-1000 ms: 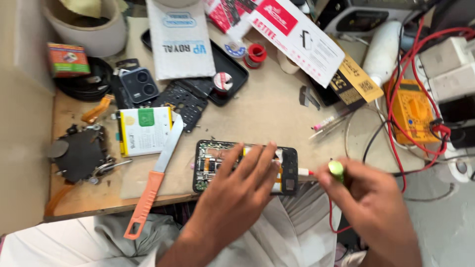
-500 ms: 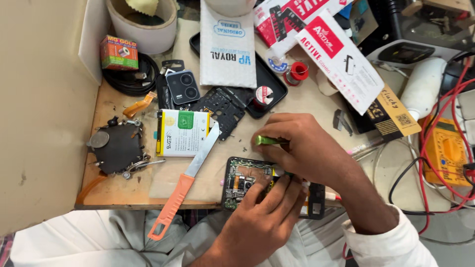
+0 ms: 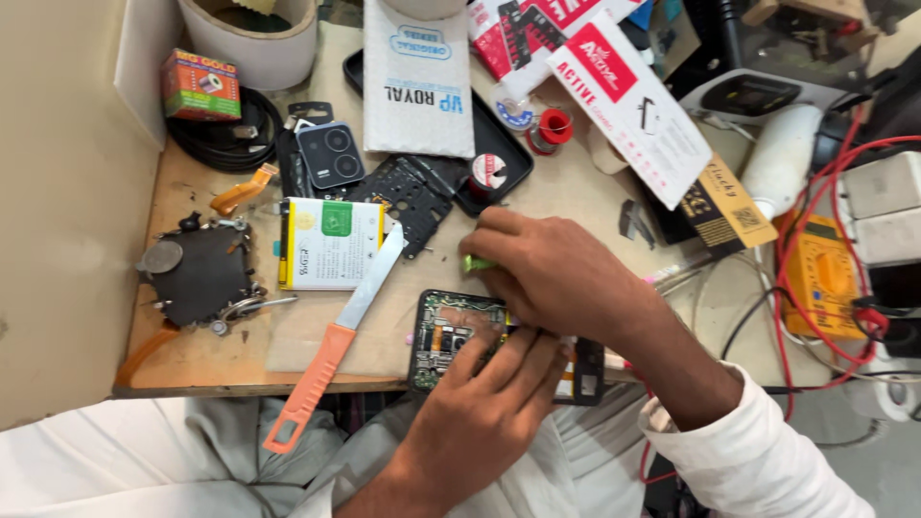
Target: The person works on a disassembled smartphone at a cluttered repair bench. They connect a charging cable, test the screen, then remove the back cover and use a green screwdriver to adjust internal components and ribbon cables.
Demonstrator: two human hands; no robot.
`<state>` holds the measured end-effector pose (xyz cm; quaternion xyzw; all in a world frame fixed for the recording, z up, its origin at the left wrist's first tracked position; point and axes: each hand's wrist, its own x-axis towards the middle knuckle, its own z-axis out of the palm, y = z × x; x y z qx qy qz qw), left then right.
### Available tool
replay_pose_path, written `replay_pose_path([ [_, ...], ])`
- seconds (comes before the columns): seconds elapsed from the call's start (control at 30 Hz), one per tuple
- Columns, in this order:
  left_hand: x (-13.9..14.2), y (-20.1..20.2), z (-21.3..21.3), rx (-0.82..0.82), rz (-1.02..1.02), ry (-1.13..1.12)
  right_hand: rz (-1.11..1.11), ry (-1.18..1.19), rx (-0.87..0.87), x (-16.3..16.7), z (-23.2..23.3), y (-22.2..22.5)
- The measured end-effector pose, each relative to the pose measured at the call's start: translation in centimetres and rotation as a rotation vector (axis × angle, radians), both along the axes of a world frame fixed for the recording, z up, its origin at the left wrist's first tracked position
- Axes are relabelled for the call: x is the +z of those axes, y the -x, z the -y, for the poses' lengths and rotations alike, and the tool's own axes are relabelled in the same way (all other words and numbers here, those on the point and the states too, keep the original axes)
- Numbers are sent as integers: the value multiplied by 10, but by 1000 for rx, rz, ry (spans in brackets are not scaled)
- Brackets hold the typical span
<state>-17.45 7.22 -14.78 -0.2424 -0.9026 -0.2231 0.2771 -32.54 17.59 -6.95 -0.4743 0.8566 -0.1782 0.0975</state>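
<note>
Mid-repair: left hand (image 3: 480,412) fingers pressing opened phone (image 3: 451,338) flat; right hand (image 3: 556,273) gripping green-handled tool (image 3: 477,263); next, careful tip placement.

Two hands, the left hand (image 3: 480,422) and the right hand (image 3: 552,273), share a workbench with one opened phone (image 3: 451,336), one white battery (image 3: 329,244), one orange-handled scraper (image 3: 331,353) and one detached camera module (image 3: 329,155). Also counted are one yellow multimeter (image 3: 823,278), one small red spool (image 3: 554,128) and one coil of black cable (image 3: 219,134).
</note>
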Motion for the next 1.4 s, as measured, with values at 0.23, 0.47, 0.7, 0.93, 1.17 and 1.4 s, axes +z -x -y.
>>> replay_pose_path([
  [0.23,7,0,-6,29,-14,-9,-58,164,-179,-6,-62,15],
  [0.47,15,6,-9,-40,129,-128,272,384,-474,-4,-110,25],
  [0.7,16,7,-11,-51,126,-91,13,151,-554,-13,-94,11],
  [0.93,11,8,-12,-39,97,-108,-127,200,-539,-25,-78,7],
  [1.17,9,7,-15,-31,95,-138,-53,170,-534,-17,-74,7],
  [1.4,11,13,-11,-43,130,-205,97,263,-592,5,-107,-76],
])
